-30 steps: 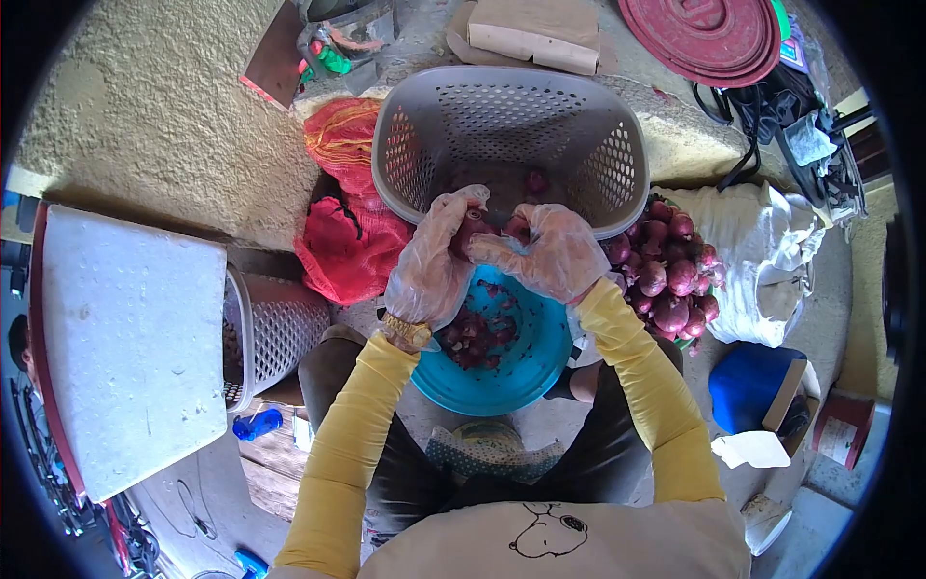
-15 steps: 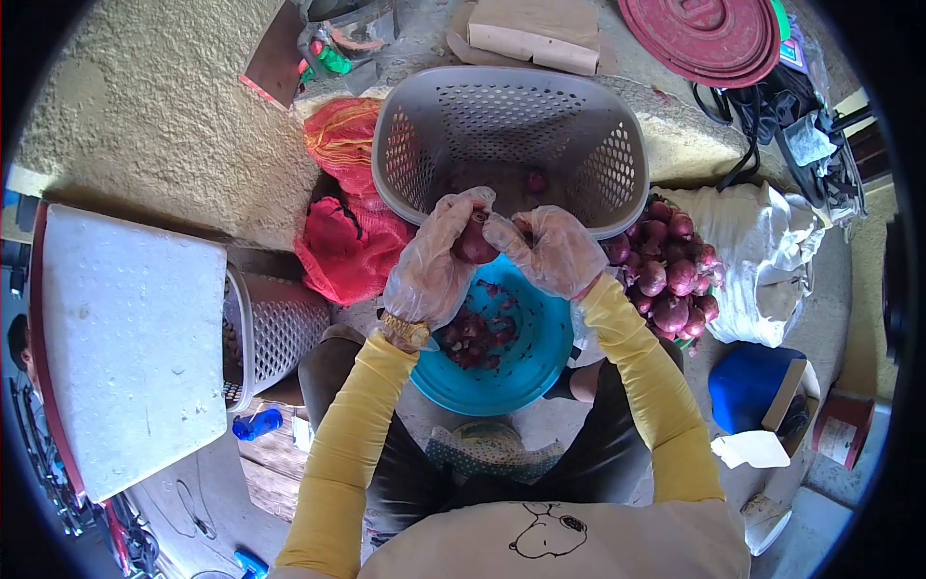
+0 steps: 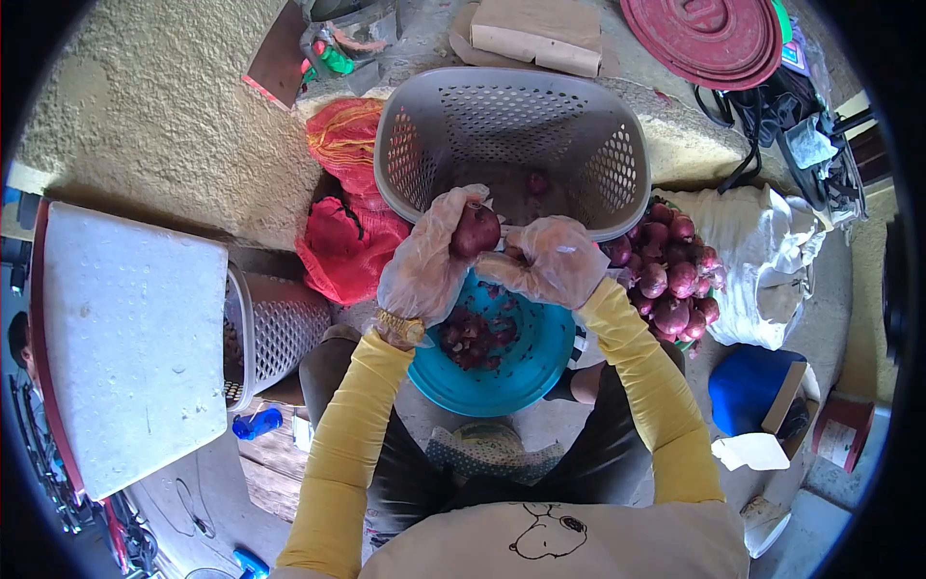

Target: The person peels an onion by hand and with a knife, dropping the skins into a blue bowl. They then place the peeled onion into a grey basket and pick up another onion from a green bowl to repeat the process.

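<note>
Both hands wear clear plastic gloves. My left hand [image 3: 422, 262] holds a red onion [image 3: 476, 228] up over the near rim of a grey perforated basket [image 3: 422, 154]. My right hand [image 3: 548, 261] is closed beside the onion, its fingers touching the onion's lower side and pinching what looks like a bit of peel. Below the hands sits a teal bowl [image 3: 526, 372] with several red onion skins in it. A pile of red onions [image 3: 667, 270] lies on a white sack [image 3: 767, 261] to the right.
Red mesh bags [image 3: 347, 227] lie left of the basket. A second grey basket [image 3: 275, 328] and a white foam box [image 3: 125, 338] stand at the left. A blue object [image 3: 748, 386] is at the right, red lids [image 3: 709, 34] at the top right.
The onion has turned and come up into full view in my left hand. My right hand has dropped slightly and pulled toward the onion's lower right.
</note>
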A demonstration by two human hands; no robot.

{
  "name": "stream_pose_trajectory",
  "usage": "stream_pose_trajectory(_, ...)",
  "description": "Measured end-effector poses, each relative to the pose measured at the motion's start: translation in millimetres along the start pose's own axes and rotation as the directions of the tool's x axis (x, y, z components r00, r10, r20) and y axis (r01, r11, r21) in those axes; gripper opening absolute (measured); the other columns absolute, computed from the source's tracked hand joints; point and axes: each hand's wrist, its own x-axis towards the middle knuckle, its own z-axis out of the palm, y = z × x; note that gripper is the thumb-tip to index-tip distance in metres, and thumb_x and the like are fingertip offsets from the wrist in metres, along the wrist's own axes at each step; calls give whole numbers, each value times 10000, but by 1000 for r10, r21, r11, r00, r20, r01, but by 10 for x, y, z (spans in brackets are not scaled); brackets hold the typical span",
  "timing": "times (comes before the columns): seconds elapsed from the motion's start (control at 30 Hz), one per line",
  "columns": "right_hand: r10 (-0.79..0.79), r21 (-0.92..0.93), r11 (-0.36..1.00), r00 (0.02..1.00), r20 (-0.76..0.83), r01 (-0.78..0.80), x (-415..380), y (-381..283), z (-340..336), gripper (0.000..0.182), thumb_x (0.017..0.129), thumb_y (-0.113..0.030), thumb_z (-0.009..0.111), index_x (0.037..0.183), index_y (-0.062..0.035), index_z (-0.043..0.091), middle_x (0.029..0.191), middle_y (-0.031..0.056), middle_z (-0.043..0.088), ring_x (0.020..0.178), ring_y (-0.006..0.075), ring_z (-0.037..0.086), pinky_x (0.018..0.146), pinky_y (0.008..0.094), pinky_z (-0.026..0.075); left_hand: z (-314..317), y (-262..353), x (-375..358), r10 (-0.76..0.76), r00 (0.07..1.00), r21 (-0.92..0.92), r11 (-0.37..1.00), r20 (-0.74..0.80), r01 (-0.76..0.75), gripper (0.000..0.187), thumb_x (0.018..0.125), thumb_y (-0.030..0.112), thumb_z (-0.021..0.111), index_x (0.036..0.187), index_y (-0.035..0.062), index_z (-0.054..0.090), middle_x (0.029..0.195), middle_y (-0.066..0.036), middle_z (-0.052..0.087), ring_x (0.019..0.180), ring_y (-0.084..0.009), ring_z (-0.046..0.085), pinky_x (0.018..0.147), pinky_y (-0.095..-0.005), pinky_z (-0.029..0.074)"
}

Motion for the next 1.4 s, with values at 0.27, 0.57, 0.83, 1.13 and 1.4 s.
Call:
stream_pose_trajectory(0.27,173,60,985,963,-205,-164,73,-123,-172,610,818,-636,770,894,-32,725,742,194,677,748,381,687,657,478,526,-85,51,-29,-240,940,-498,801,241,332,428,1102,344,522,1356,4,575,1211,-84,625,1075,-187,609,946,-347,527)
stream_pose_trajectory(0.57,236,260,938,972,7,-229,81,-105,-221,625,938,-628,648,801,-21,714,666,200,637,685,420,645,640,489,502,0,209,-60,-84,976,31,996,201,79,465,1104,365,512,1402,9,540,1220,-57,610,1097,-143,611,970,-317,528)
stream_pose_trajectory(0.83,179,305,930,978,103,-203,48,-91,-174,600,957,-603,645,738,-48,708,632,197,603,636,422,607,602,497,466,1,216,-69,-241,931,-434,833,274,344,466,1105,385,505,1380,13,559,1151,-41,610,1068,-114,598,945,-262,508)
stream_pose_trajectory(1.13,-7,119,993,1000,-27,10,5,-123,-55,536,891,-574,727,745,-59,714,616,174,593,593,380,596,571,478,462,4,243,-101,-294,935,-324,881,199,346,398,1095,378,536,1291,44,631,922,26,516,752,-76,432,689,-217,373)
stream_pose_trajectory(1.4,-32,-90,995,992,121,43,-35,-278,-74,452,862,-581,725,822,-132,748,671,118,648,673,370,659,628,474,517,-42,-92,-54,-339,934,-553,759,116,344,298,1038,327,668,1169,61,635,879,19,596,762,-82,544,673,-249,461)
